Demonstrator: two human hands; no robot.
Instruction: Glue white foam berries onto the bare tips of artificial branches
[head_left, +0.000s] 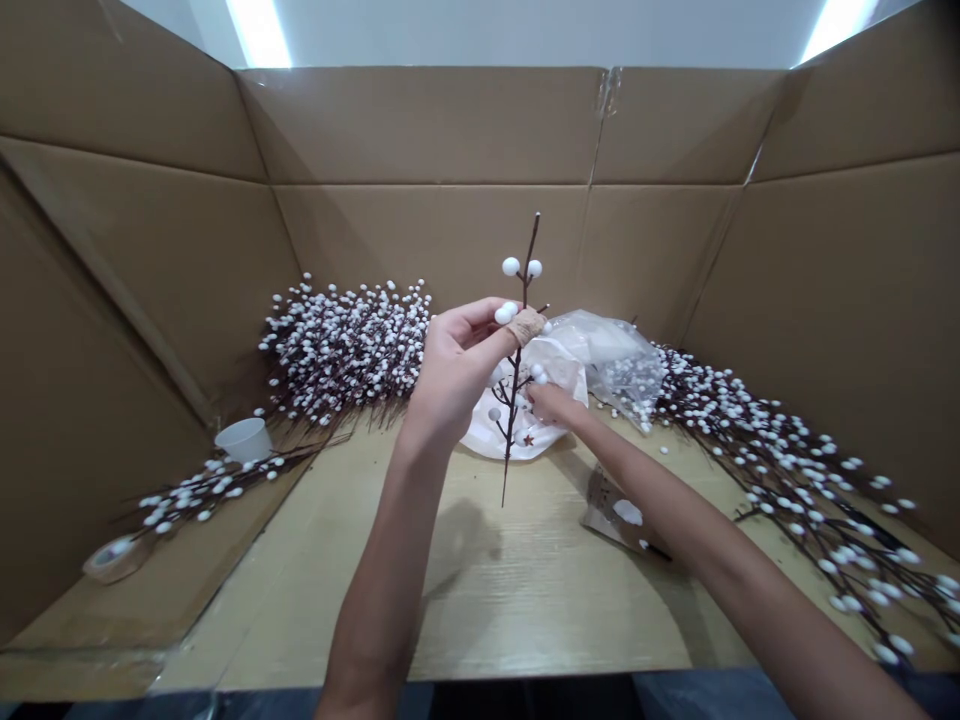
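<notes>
Ok, thin brn stem [514,398] w/ rnd berries [511,266]

Craft workshop, seemingly — cardboard walls [427,235] (berry stems [352,345] heaped inside).

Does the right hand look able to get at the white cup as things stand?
Probably not easily: the right hand is at the white plastic, and the left hand, holding a dark stem, and left forearm seem to block the way to the white cup.
</notes>
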